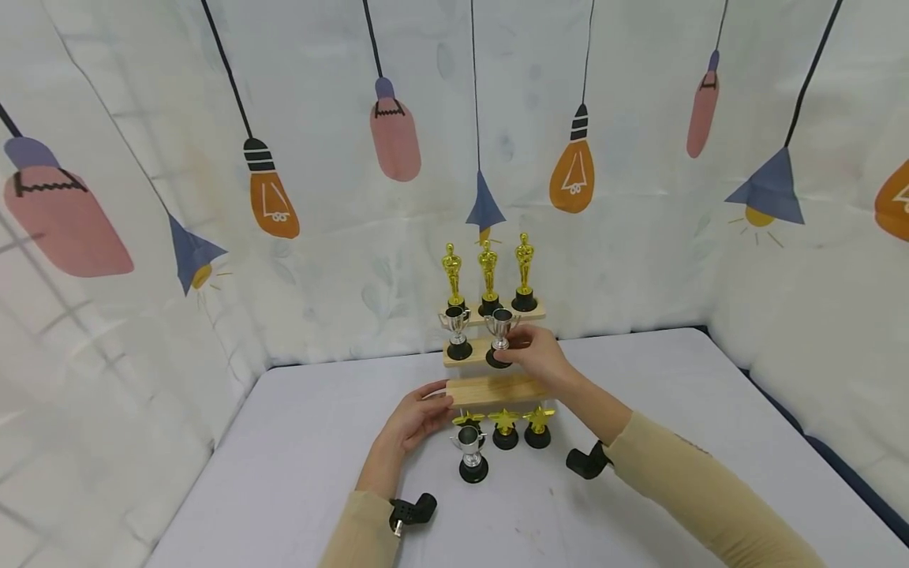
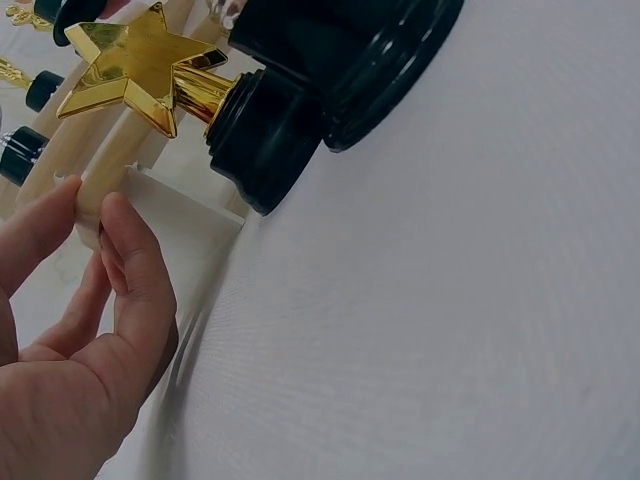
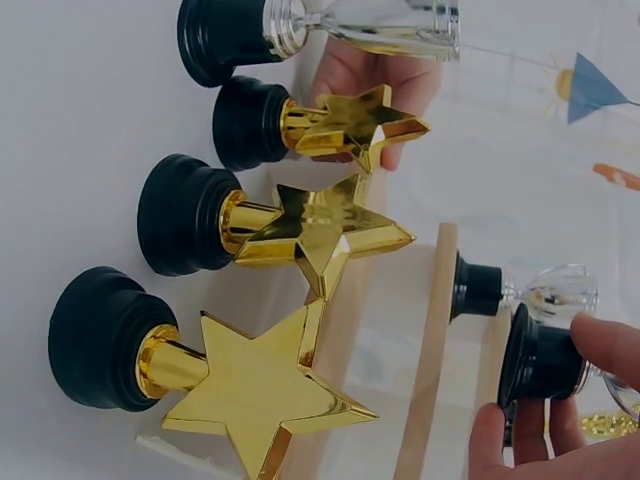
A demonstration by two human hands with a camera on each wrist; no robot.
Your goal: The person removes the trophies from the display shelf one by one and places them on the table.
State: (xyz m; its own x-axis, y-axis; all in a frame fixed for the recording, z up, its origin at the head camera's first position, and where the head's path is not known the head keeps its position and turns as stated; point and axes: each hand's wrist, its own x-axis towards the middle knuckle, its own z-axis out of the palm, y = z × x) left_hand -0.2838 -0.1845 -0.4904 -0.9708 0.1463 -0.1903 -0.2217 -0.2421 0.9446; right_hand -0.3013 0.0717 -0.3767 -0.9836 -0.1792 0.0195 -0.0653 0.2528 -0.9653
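My right hand (image 1: 543, 359) holds a small silver trophy cup (image 1: 500, 322) by its black base (image 3: 548, 362), over the middle tier of a wooden stepped rack. Whether the base touches the board is hard to tell. Just left of it, another silver cup (image 1: 456, 323) stands upright on that tier. My left hand (image 1: 415, 418) pinches the left end of the rack's lowest board (image 1: 493, 390) between thumb and fingers, also visible at the board's end (image 2: 105, 180) in the left wrist view. This lowest board bears no trophy.
Three gold figurine trophies (image 1: 488, 272) stand on the top tier. In front of the rack, three gold star trophies (image 1: 505, 426) line up on the white table (image 1: 319, 473). A third silver cup (image 1: 469, 448) stands before the left star. A lamp-patterned curtain (image 1: 341, 268) hangs behind.
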